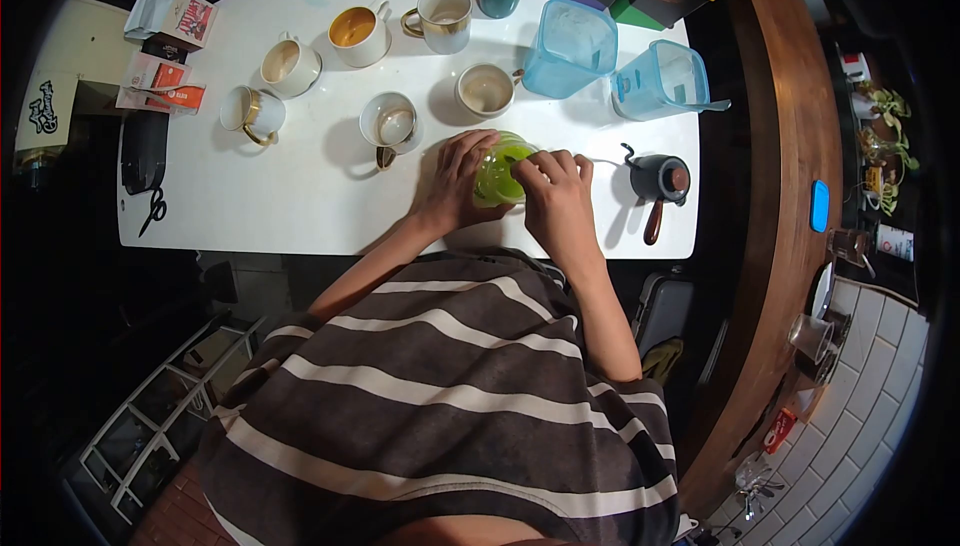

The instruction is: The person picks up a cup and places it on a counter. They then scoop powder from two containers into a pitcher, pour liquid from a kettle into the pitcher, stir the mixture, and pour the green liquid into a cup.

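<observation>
Head view: left hand (457,178) and right hand (560,201) largely hide green container (497,168).

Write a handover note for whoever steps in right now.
Left hand: grips the green jar on its left side.
Right hand: over the jar's right side and top.
The jar stands on the table near the front edge, with seven cups and two blue jugs behind it and a dark pot to the right.
Done: jar in hand, cups set out.
Left: the lid's state is hidden by the hands.
</observation>
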Action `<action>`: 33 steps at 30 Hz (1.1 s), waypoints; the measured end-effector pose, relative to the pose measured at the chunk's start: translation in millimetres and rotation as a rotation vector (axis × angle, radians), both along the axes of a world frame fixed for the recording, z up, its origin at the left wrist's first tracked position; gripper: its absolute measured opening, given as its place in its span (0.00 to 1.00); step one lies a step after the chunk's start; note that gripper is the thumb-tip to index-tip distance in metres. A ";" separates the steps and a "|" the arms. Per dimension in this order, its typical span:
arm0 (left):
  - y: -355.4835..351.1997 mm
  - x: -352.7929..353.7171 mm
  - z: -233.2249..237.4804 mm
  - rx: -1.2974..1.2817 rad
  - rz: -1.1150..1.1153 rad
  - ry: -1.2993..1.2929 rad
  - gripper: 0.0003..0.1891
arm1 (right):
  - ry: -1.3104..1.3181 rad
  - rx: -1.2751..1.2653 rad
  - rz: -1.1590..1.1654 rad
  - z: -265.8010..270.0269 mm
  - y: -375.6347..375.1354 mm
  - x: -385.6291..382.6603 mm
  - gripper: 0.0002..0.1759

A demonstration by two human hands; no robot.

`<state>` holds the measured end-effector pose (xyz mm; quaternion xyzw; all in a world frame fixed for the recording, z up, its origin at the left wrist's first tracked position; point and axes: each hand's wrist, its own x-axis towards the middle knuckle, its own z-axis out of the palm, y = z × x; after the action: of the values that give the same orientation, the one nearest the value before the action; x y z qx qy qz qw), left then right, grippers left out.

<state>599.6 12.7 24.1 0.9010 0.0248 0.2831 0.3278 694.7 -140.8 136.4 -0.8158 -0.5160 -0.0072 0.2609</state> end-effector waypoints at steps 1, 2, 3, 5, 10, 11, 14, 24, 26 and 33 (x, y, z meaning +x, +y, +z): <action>0.7 -0.5 1.6 0.003 0.000 -0.005 0.51 | -0.037 -0.051 -0.024 2.9 -1.0 -1.1 0.18; 1.4 -1.9 3.5 0.001 -0.008 0.029 0.52 | 0.039 -0.137 -0.011 9.7 -1.0 -1.6 0.11; 1.7 -3.2 4.9 -0.001 -0.016 0.064 0.52 | 0.035 -0.136 -0.012 9.9 -1.6 -1.8 0.11; 1.5 -3.4 4.4 -0.007 -0.017 0.067 0.52 | 0.170 -0.085 0.070 8.2 -2.1 -1.4 0.11; 2.1 -2.7 -7.2 -0.009 -0.020 0.004 0.54 | -0.010 -0.037 -0.008 5.1 1.2 -2.4 0.12; 2.9 -2.3 -8.1 0.005 -0.018 -0.012 0.54 | -0.014 -0.073 -0.014 9.0 1.6 -3.4 0.12; 3.9 -1.3 -8.5 -0.018 -0.035 -0.047 0.56 | 0.120 -0.131 0.080 6.3 0.3 1.2 0.17; 0.5 -5.6 10.2 -0.136 -0.044 0.001 0.52 | -0.038 -0.116 -0.003 9.2 3.7 -1.0 0.17; -2.5 -6.5 18.8 -0.158 -0.047 0.030 0.50 | 0.069 -0.203 0.031 15.5 1.5 -0.8 0.11; -2.7 -6.7 26.3 -0.145 -0.012 0.056 0.48 | 0.023 0.005 -0.031 4.3 -0.2 -1.0 0.09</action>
<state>592.9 10.0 50.5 0.8827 0.0489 0.2531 0.3930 693.6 -141.0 140.7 -0.8231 -0.5002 -0.0034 0.2688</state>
